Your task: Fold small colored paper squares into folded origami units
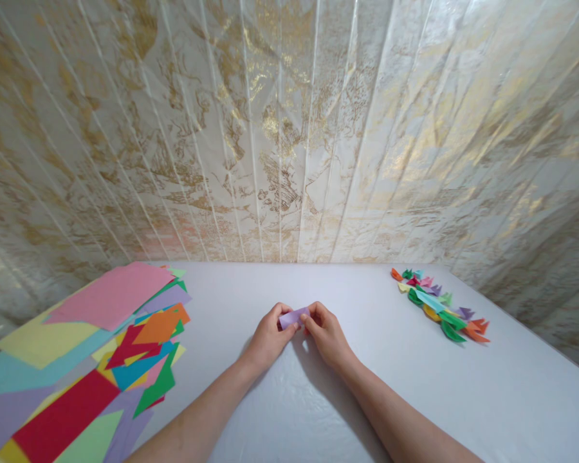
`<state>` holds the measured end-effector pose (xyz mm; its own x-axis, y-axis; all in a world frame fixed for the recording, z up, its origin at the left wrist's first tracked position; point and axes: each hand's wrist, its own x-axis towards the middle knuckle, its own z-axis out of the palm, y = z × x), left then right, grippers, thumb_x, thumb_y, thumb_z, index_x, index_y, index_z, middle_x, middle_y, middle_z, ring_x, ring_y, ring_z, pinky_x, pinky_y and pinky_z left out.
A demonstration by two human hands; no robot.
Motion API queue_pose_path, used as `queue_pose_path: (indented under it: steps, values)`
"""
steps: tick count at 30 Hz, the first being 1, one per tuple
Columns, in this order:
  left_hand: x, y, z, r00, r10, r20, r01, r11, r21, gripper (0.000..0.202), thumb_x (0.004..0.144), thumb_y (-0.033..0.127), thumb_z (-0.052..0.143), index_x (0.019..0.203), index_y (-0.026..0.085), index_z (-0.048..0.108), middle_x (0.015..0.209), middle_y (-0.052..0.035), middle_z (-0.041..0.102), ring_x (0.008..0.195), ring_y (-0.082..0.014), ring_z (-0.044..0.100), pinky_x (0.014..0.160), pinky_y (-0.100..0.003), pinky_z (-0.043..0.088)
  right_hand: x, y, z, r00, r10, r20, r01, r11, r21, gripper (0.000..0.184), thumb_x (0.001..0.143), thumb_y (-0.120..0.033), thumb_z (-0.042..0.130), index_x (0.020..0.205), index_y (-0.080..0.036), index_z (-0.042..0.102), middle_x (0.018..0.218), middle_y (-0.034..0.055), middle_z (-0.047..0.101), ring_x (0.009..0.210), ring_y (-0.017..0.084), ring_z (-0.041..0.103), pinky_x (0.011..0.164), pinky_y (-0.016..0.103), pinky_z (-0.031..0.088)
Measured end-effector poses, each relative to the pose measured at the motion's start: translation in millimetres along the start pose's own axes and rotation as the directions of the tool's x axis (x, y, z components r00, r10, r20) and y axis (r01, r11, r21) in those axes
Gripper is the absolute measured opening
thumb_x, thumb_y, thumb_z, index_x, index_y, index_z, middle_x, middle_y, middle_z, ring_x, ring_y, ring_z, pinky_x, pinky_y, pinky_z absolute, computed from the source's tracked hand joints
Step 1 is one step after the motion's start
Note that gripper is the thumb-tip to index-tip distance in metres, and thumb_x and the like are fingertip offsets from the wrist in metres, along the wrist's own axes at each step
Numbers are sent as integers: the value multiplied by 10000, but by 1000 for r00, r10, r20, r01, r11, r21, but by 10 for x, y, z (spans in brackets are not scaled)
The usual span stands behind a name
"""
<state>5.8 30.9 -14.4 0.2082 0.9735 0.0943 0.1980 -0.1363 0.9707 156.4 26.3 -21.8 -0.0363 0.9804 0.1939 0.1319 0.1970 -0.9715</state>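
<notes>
A small strip of folded purple paper (293,317) is held up between my two hands, just above the white table. My left hand (269,334) pinches its left end with the thumb in front. At the other end, my right hand (324,331) grips the paper between thumb and fingers. The fingertips behind the strip are hidden, and I cannot make out how many layers the fold has.
Overlapping sheets and cut pieces of coloured paper (72,405) cover the table's left side, a pink sheet (120,292) on top. Several small folded paper figures (434,302) lie in a group at the right. A patterned gold-and-white curtain (280,128) hangs behind the table (463,399).
</notes>
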Motion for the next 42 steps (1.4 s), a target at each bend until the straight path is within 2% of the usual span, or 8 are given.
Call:
queue_pose_path:
  steps: [10,16,22,30,36,38,42]
  values:
    - [23,-51,-5,1000,30,3,-30,1000,-5,143,733,253,618,846,182,566,768,22,580,674,-135,523,623,-235,407,-2,-33,-9,1000,-22,2,22,999,-23,219,830,-373,573,716,-195,518,608,-25,549,571,136,489,575,268,375]
    - [19,-68,12,1000,8,-5,-9,999,-39,147,717,229,603,843,181,544,762,22,579,673,-131,530,631,-237,406,0,-39,-32,1000,-18,12,18,1000,-17,239,827,-406,571,732,-192,525,632,-8,572,586,143,503,583,273,383]
    - [49,-126,17,999,-38,29,42,980,-192,188,680,223,623,810,194,490,751,12,633,704,-141,594,637,-232,421,41,-35,-51,999,-11,-37,10,1000,-21,260,795,-436,589,717,-199,520,599,-21,535,569,144,500,570,270,395]
    - [61,-146,11,998,-56,18,59,979,-194,169,684,226,595,815,198,492,756,-1,667,728,-164,634,679,-268,459,58,-24,-73,996,-28,-88,24,999,-37,261,789,-448,587,720,-205,522,598,-18,545,564,149,506,563,274,407]
    - [18,-43,-24,1000,-15,-3,14,985,-172,204,728,243,574,920,186,533,908,-37,657,879,-183,613,796,-291,459,35,-48,-86,998,-17,-63,14,998,-55,249,806,-422,587,720,-195,529,607,-18,540,568,146,503,579,277,393]
    - [4,-7,-45,999,-19,26,22,991,-134,237,747,296,607,944,180,543,908,-30,639,850,-175,593,764,-276,450,22,-48,-71,999,-18,-29,16,999,-44,248,817,-417,583,728,-191,530,613,-19,541,572,144,502,581,276,389]
    - [-6,32,-81,991,-57,122,61,998,-24,204,752,358,623,799,177,541,677,46,514,622,-118,465,590,-227,357,3,-42,-45,1000,-30,9,31,999,-21,261,826,-427,586,740,-187,531,629,-19,541,589,144,505,591,278,390]
